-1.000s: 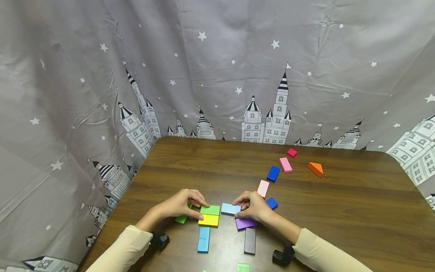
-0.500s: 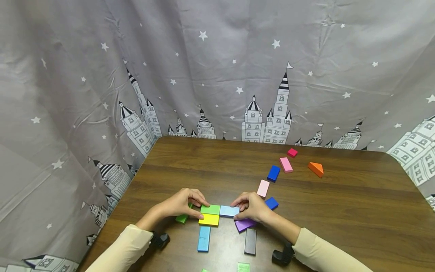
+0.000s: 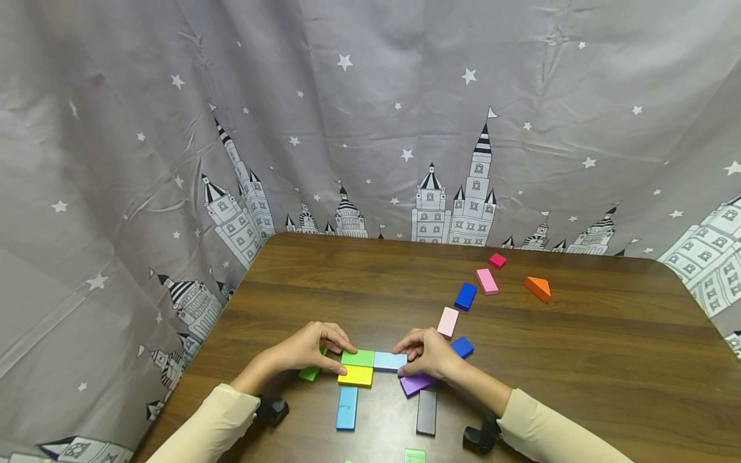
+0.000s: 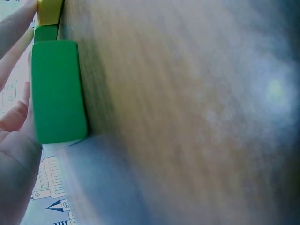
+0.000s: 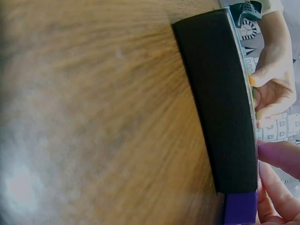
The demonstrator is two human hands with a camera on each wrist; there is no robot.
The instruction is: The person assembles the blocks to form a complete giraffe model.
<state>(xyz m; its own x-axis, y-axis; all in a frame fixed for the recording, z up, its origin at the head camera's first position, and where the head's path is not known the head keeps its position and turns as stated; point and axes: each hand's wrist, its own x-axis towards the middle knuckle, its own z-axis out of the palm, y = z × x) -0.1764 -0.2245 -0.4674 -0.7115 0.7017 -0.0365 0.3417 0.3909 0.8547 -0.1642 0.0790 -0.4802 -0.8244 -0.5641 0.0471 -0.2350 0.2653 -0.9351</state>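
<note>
With thumb and fingers, my left hand (image 3: 315, 347) pinches a light green block (image 3: 359, 357) and a yellow block (image 3: 357, 375), which lie flat, long sides together. My right hand (image 3: 431, 354) pinches the right end of a light blue block (image 3: 386, 361). That block's left end meets the light green one. Under the right thumb lies a tilted purple block (image 3: 415, 384), partly covered by the hand. A darker green block (image 3: 309, 373) sits beneath the left hand and looms large in the left wrist view. In the right wrist view, a dark block (image 5: 218, 103) hides most of the work.
Closer to me lie a blue block (image 3: 347, 409), a dark grey block (image 3: 426, 413) and a pale green block (image 3: 414, 456). Behind the right hand, a pale pink block (image 3: 448, 321) leads a row toward the back. An orange triangle (image 3: 538, 289) lies further right.
My right hand has slid the light blue block left, closing the gap to the light green block. The left hand has kept its place.
</note>
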